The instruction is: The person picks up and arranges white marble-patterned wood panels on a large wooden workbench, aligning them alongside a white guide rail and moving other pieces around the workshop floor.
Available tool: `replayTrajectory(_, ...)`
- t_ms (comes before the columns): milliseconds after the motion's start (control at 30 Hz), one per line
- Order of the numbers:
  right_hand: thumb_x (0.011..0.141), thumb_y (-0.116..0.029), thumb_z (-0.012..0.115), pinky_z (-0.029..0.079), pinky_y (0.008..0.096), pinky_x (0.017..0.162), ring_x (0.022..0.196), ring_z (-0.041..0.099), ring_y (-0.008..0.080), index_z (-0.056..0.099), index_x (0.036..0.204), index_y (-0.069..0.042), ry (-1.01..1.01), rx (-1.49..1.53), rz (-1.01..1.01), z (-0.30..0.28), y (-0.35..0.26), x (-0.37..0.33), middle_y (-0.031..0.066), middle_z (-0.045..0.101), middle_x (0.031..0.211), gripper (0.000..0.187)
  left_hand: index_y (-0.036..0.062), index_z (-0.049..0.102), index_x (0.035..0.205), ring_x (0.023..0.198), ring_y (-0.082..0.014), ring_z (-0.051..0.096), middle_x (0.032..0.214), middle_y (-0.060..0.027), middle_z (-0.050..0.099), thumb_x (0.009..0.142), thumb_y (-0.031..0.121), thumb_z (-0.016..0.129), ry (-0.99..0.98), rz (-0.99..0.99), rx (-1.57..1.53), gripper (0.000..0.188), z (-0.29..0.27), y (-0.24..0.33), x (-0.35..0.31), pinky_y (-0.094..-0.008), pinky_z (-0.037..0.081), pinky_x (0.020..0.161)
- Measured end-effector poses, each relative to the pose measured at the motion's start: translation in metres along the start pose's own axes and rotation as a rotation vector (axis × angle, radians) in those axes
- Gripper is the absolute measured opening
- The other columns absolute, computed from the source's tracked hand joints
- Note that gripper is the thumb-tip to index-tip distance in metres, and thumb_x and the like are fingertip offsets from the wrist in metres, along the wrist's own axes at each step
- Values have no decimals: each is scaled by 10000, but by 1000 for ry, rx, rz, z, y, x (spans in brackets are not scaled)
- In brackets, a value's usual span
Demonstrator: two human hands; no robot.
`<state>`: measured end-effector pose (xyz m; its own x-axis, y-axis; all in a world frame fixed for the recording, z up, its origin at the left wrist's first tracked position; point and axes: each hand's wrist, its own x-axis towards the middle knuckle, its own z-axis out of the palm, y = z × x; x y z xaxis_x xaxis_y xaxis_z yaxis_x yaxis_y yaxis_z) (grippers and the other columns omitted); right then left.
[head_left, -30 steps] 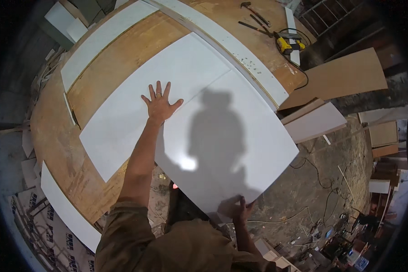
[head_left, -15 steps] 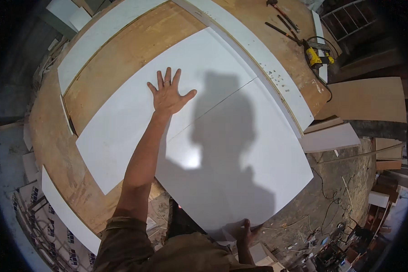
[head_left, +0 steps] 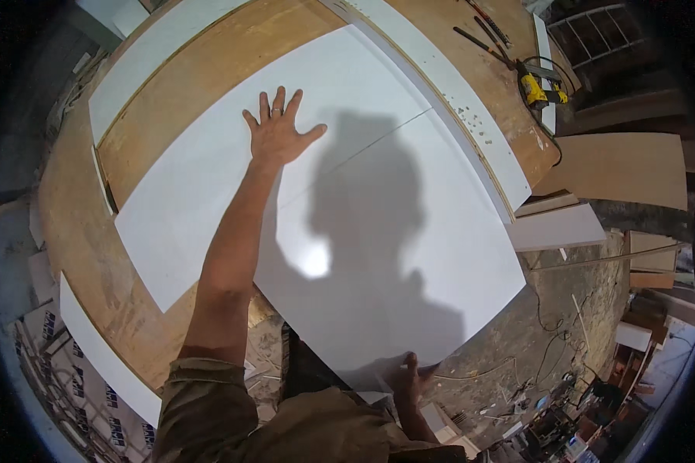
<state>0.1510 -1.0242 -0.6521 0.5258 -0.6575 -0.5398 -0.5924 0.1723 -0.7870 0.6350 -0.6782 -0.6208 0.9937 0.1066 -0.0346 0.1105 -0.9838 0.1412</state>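
A large white panel (head_left: 471, 255) lies over the wooden worktable, its near corner reaching past the table toward my body. Across it runs a thin dark line (head_left: 378, 143); whether this is a seam or a mark I cannot tell. My left hand (head_left: 276, 139), with a ring on one finger, rests flat on the panel, fingers spread. At the near edge my right hand (head_left: 408, 378) grips the panel, thumb up on top and the other fingers partly hidden beneath. A shadow of a head and shoulders covers much of the panel's middle.
A raised white-topped rail (head_left: 455, 116) borders the panel's far right side. Beyond it lie a yellow-and-black power tool (head_left: 534, 89) with a cord and long-handled pliers (head_left: 483, 46). Another white strip (head_left: 143, 73) edges the table (head_left: 201, 69) at far left. Boards and clutter stand right.
The whole view has shifted slightly, so the scene sits a little higher and further left. Both hands keep their places on the panel.
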Motion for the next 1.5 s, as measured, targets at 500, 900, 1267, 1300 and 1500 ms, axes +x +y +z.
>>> replayTrajectory(500, 920, -148, 687, 493, 435, 973, 1279, 464, 307, 4, 1589, -146, -624, 20, 18, -42, -34, -3, 176, 339, 1489, 956, 257, 428, 1485, 1495, -399, 157, 1584, -132, 317, 752, 789, 547, 248, 46, -166, 913, 12, -21, -6, -667, 34, 1171)
replayTrajectory(900, 617, -288, 950, 563, 425, 777, 932, 685, 326, 271, 1456, 52, -633, -587, -374, -99, 9, 49, 207, 672, 1037, 1132, 176, 680, 1200, 1127, -299, 554, 1219, -83, 647, 879, 230, 629, 478, 178, -246, 330, 16, -49, 27, -406, 470, 970)
replayTrajectory(1267, 702, -631, 809, 337, 478, 1092, 1309, 469, 281, 433, 1447, -379, -414, -931, -1384, -72, -52, 82, 88, 451, 1433, 871, 139, 499, 1409, 1388, -401, 354, 1477, -210, 429, 877, 559, 579, 502, -106, 81, 682, 30, -49, 48, -558, 274, 1121)
replayTrajectory(1300, 758, -636, 749, 331, 460, 1119, 1330, 459, 250, 470, 1422, -385, -562, -936, -1544, -67, -59, 94, 59, 460, 1439, 763, 147, 389, 1499, 1480, -394, 181, 1569, -235, 279, 862, 652, 532, 284, -173, -16, 825, 25, -36, 49, -586, 147, 1166)
replayTrajectory(1500, 909, -606, 538, 369, 439, 1144, 1376, 432, 196, 528, 1398, -330, -1185, -1055, -1741, 1, -123, 106, -3, 454, 1493, 561, 136, 481, 1442, 1422, -371, 297, 1514, -196, 388, 784, 692, 611, 245, -192, -29, 871, 5, -32, 38, -549, 212, 1138)
